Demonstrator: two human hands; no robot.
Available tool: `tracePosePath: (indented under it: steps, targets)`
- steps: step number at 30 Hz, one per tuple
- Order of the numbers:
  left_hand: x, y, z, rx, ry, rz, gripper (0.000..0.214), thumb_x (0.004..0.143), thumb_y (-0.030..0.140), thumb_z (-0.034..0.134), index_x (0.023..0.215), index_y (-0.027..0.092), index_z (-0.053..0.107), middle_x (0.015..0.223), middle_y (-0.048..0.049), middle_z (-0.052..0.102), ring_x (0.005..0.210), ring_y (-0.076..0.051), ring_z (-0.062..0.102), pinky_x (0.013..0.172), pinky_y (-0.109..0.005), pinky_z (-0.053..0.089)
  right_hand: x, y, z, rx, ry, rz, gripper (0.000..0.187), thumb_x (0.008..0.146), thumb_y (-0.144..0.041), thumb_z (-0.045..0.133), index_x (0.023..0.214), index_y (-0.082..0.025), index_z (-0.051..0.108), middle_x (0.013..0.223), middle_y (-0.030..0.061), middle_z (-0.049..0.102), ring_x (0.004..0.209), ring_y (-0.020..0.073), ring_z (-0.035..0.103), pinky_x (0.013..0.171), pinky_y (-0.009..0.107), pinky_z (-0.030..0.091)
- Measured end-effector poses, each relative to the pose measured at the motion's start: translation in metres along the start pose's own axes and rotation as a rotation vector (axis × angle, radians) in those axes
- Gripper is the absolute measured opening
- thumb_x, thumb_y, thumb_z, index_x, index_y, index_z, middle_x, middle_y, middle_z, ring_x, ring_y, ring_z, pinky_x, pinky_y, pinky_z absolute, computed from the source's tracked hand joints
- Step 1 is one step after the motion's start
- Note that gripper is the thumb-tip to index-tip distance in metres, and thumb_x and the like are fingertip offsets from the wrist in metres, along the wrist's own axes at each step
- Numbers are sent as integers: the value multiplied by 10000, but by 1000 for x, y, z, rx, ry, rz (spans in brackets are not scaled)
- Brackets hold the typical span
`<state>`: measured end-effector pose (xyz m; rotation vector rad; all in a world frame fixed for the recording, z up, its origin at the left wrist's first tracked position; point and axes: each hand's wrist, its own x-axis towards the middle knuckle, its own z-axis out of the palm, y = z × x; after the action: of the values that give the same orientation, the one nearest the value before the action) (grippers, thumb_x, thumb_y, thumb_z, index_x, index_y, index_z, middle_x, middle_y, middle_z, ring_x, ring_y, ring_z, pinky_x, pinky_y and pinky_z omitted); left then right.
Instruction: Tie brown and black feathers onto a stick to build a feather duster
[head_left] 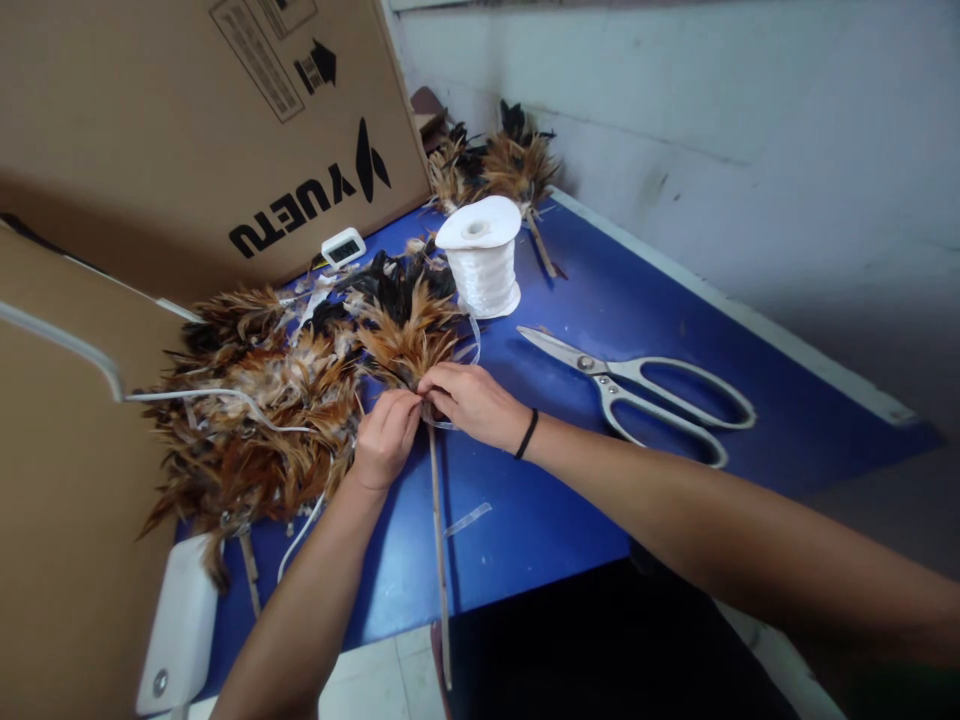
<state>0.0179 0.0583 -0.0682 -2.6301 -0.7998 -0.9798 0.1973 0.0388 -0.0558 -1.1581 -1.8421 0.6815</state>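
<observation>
My left hand [386, 437] and my right hand [474, 402] meet over a feather duster [409, 340] lying on the blue table [570, 500]. Both hands are closed in a pinch where the brown and black feathers join the thin wooden stick [439, 560], which runs toward me past the table's edge. A white ribbon-like string [472, 345] loops from my fingers toward the white spool [482, 256] just behind. A black band circles my right wrist.
A heap of brown feathers [255, 420] lies left of my hands. White-handled scissors [645, 390] lie to the right. Cardboard boxes [187, 130] stand at the left and back, more feather dusters [510, 165] by the wall, a small white device [343, 247] near the box.
</observation>
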Motion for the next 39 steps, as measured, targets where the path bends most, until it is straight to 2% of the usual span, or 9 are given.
tracePosePath:
  steps: [8, 16, 25, 32, 39]
  targets:
    - [1, 0, 1, -5, 10, 5, 174, 827, 122, 550, 993, 167, 578, 926, -84, 659, 900, -152, 634, 802, -272, 527, -2, -4, 5, -143, -33, 51, 183, 857, -99, 435, 975, -136, 570, 945, 69, 620, 845, 146, 571, 769, 262, 413]
    - [0, -1, 2, 1, 1, -10, 150, 840, 157, 539, 983, 175, 583, 921, -79, 670, 900, -153, 644, 808, -274, 523, -2, -3, 3, -67, -25, 55, 182, 859, -99, 407, 975, -152, 538, 895, 49, 621, 812, 136, 561, 746, 254, 403]
    - [-1, -1, 3, -11, 7, -14, 142, 833, 146, 550, 965, 174, 596, 923, -82, 663, 901, -152, 639, 796, -268, 529, -2, -4, -2, 4, -43, 17, 230, 828, -60, 444, 955, -157, 608, 934, 46, 644, 859, 128, 576, 789, 243, 415]
    - [1, 2, 1, 2, -5, -2, 150, 830, 133, 547, 972, 164, 584, 945, -90, 662, 931, -153, 634, 820, -271, 529, 0, -3, -2, 34, -15, 111, 177, 818, -92, 480, 853, -163, 638, 757, 2, 638, 686, 100, 564, 690, 217, 407]
    - [0, 1, 2, 21, 28, 6, 156, 831, 136, 548, 984, 162, 570, 963, -96, 648, 946, -153, 629, 812, -268, 529, -1, -1, 1, 64, 18, 70, 271, 804, -57, 421, 907, -186, 636, 730, -18, 634, 636, 81, 548, 625, 191, 378]
